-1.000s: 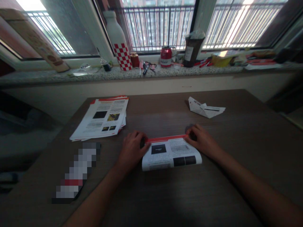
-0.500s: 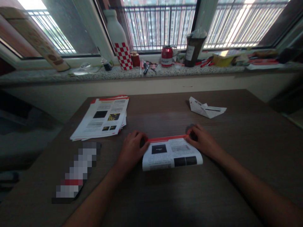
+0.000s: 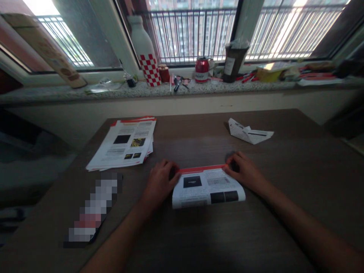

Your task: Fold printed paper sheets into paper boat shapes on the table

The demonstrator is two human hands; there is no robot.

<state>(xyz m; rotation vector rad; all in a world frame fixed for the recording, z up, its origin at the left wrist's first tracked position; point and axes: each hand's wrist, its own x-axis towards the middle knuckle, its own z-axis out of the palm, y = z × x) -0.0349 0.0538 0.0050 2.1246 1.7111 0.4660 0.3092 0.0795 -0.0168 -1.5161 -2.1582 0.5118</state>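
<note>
A printed sheet of paper [image 3: 209, 186] with a red strip along its far edge is bent over on the table, its near side forming a rounded, uncreased curve. My left hand [image 3: 162, 182] pinches the sheet's far left corner between thumb and fingers. At the far right corner, my right hand [image 3: 241, 168] grips the same sheet in a similar pinch. Beyond my right hand lies a folded paper boat [image 3: 250, 132] made from printed paper. To the far left of my left hand rests a stack of printed sheets [image 3: 122, 146] with red edges.
A phone with a blurred-out screen [image 3: 92, 212] lies on the table [image 3: 182, 242] left of my left forearm. On the granite windowsill [image 3: 110, 91] behind stand a checkered bottle [image 3: 150, 68], a red can [image 3: 201, 70], a dark drink cup [image 3: 232, 64] and a yellow container [image 3: 269, 74].
The whole view has shifted slightly downward in the picture. Both hands keep their pinch on the sheet, and its bend looks nearly the same.
</note>
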